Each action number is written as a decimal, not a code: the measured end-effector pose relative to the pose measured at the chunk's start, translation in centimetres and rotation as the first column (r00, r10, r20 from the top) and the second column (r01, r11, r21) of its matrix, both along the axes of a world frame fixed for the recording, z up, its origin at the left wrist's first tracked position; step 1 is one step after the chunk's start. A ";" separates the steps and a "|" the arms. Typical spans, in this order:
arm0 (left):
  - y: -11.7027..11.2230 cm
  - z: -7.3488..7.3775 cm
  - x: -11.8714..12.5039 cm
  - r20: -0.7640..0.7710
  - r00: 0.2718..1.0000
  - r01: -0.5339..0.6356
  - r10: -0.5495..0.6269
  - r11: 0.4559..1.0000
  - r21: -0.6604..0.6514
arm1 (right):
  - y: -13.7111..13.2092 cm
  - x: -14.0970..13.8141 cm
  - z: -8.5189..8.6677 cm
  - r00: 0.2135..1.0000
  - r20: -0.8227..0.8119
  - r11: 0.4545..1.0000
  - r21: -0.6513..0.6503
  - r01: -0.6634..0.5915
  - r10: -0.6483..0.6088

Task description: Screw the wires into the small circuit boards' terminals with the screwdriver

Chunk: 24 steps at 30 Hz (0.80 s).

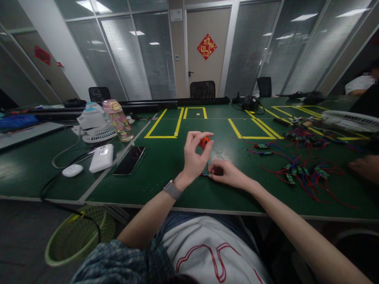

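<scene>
My left hand (pixel 196 154), with a watch (pixel 173 189) on its wrist, is closed around the orange handle (pixel 204 142) of a screwdriver. The screwdriver stands roughly upright, and its thin shaft points down at a small green circuit board (pixel 205 173) on the table. Beside the tip, my right hand (pixel 223 172) pinches the board's right end with curled fingers, which hide part of it. Whether the tip touches the board I cannot tell.
Several wired circuit boards (pixel 302 171) lie in tangles to the right, near another person's hand (pixel 371 171). At left are a phone (pixel 129 160), a white power bank (pixel 101 157), a mouse (pixel 73 170), a bottle (pixel 118 121) and a small fan (pixel 95 120). Yellow tape (pixel 161 137) marks the green table.
</scene>
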<state>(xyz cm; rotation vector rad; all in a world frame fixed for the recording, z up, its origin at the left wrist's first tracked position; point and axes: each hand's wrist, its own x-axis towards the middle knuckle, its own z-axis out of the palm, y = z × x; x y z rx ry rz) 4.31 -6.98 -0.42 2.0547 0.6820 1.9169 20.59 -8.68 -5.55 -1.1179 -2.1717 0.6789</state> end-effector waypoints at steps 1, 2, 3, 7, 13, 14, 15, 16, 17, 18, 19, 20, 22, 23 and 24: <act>0.0 0.0 0.0 0.003 1.000 -0.014 0.014 1.000 0.007 | 0.0 0.0 0.0 1.000 -0.001 1.000 0.001 -0.001 0.001; 0.0 0.0 0.0 0.000 1.000 -0.028 0.028 1.000 0.006 | 0.0 0.0 0.0 1.000 -0.003 1.000 0.000 -0.001 0.001; 0.0 0.0 0.0 -0.011 0.999 -0.040 0.040 0.999 -0.004 | 0.0 0.0 -0.1 1.000 -0.004 1.000 0.000 -0.002 0.002; 0.3 -0.1 -0.2 -0.117 0.990 -0.083 0.080 0.996 -0.024 | 0.2 0.1 -0.3 1.000 -0.015 1.000 0.001 -0.011 0.011; 0.6 0.4 -0.9 -0.421 0.817 -0.255 0.394 0.902 0.349 | 0.3 0.2 -0.5 0.999 -0.025 0.999 0.024 -0.022 0.023; 0.6 0.4 -0.9 -0.442 0.765 -0.295 0.468 0.865 0.406 | 0.3 0.2 -0.5 0.999 -0.025 0.999 0.025 -0.024 0.024; 0.5 0.5 -0.8 -0.454 0.714 -0.332 0.533 0.829 0.450 | 0.3 0.2 -0.5 0.999 -0.027 0.999 0.024 -0.023 0.023; 0.4 0.5 -0.7 -0.461 0.671 -0.368 0.581 0.801 0.473 | 0.3 0.2 -0.6 0.999 -0.029 1.000 0.022 -0.020 0.021; 0.2 0.4 -0.5 -0.469 0.634 -0.402 0.615 0.780 0.480 | 0.3 0.2 -0.6 0.999 -0.031 1.000 0.019 -0.018 0.019; 0.0 0.4 -0.4 -0.476 0.603 -0.432 0.640 0.763 0.481 | 0.3 0.2 -0.6 0.999 -0.032 1.000 0.017 -0.018 0.019; -0.2 0.3 -0.2 -0.484 0.576 -0.454 0.659 0.750 0.481 | 0.3 0.2 -0.6 0.999 -0.032 1.000 0.018 -0.019 0.019; -0.5 0.1 0.0 -0.488 0.555 -0.472 0.674 0.738 0.483 | 0.3 0.2 -0.6 0.999 -0.031 1.000 0.021 -0.020 0.021; -1.0 -0.1 0.3 -0.492 0.527 -0.493 0.693 0.721 0.487 | 0.3 0.1 -0.6 0.999 -0.030 0.999 0.027 -0.023 0.024; -1.1 -0.1 0.4 -0.495 0.519 -0.500 0.697 0.717 0.486 | 0.3 0.1 -0.6 0.999 -0.030 0.999 0.028 -0.021 0.022; -1.3 -0.2 0.5 -0.498 0.514 -0.505 0.699 0.715 0.483 | 0.3 0.1 -0.6 0.999 -0.031 0.999 0.028 -0.018 0.019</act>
